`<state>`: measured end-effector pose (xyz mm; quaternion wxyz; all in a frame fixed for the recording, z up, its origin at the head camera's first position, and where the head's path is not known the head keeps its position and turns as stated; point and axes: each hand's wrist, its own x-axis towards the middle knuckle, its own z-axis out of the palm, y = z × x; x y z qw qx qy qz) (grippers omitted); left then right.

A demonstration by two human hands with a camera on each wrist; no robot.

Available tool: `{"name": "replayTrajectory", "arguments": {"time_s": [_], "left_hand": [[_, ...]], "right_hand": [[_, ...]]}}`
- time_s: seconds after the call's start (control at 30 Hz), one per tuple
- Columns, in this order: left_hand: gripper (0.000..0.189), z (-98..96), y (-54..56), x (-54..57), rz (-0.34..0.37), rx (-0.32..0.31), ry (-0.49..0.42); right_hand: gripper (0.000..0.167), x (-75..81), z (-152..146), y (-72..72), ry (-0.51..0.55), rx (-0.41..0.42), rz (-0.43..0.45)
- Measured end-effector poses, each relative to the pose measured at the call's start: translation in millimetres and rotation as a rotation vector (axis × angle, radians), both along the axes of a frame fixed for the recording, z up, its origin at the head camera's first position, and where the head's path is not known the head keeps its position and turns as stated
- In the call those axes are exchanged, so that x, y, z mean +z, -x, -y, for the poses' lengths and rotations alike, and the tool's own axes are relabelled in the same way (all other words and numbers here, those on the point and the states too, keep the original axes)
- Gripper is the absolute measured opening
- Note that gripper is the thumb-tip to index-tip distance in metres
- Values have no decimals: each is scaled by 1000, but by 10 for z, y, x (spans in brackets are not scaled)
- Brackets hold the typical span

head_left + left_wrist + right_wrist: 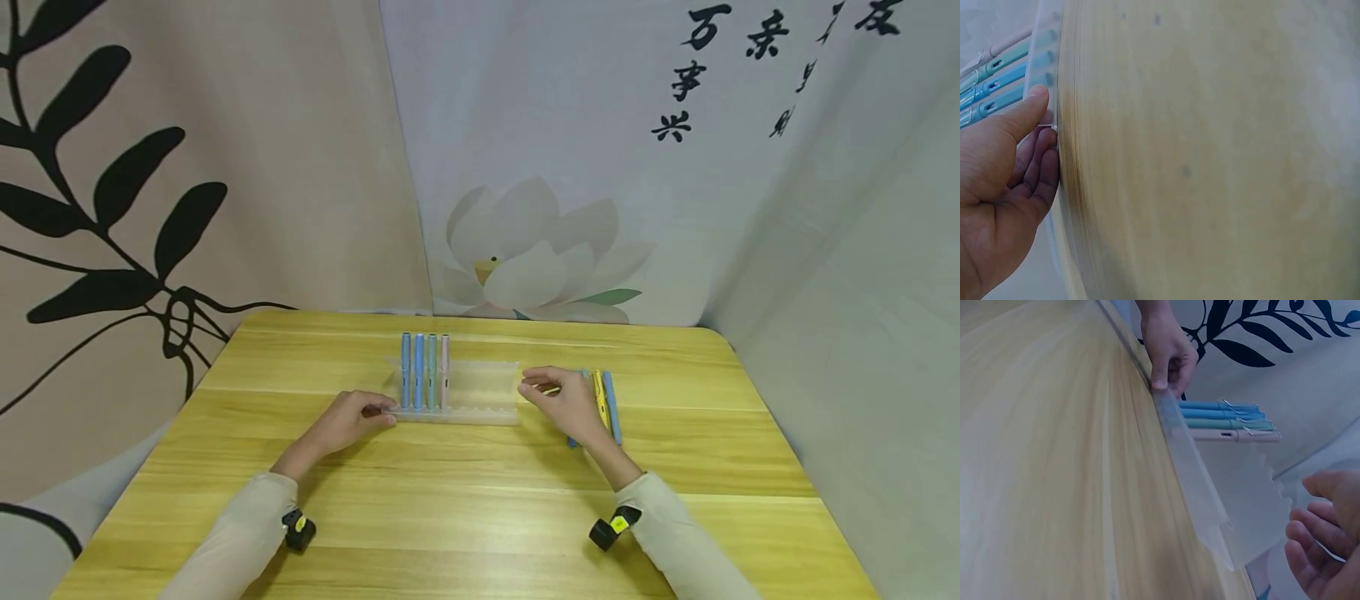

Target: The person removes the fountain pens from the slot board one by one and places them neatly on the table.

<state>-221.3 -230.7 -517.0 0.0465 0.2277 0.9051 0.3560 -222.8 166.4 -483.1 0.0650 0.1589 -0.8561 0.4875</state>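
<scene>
A clear plastic pen stand (482, 415) with a notched upper edge stands on the table. Several capped pens fill its left part: two blue pens (417, 371), a green pen (432, 371) and a pale pink pen (445, 372). My left hand (351, 423) pinches the stand's left end, thumb (1034, 103) on the front ledge and the other fingers curled below. Beside the stand's right end is my right hand (567, 406), fingers loosely bent and holding nothing. In the right wrist view, a gap separates those fingers (1313, 534) from the stand.
More pens lie on the table just right of my right hand, partly hidden by it: a yellow pen (601, 400), a blue pen (612, 408) and others. The wooden table (420, 508) meets a printed curtain (337, 208) along its back edge.
</scene>
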Motion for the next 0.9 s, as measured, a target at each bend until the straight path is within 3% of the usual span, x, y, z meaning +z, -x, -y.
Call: {"name": "replayTrajectory", "arguments": {"time_s": [0.43,0.7,0.9], "left_hand": [[30,10,27,-26,22,-3,-13],[29,22,30,-39,-16,-22,-20],[31,22,27,-40,-5,-21,-23]], "right_hand": [[27,-20,429,37,37,71,56],[26,-105,685,119,18,103,23],[26,-174,842,164,31,128,16]]}}
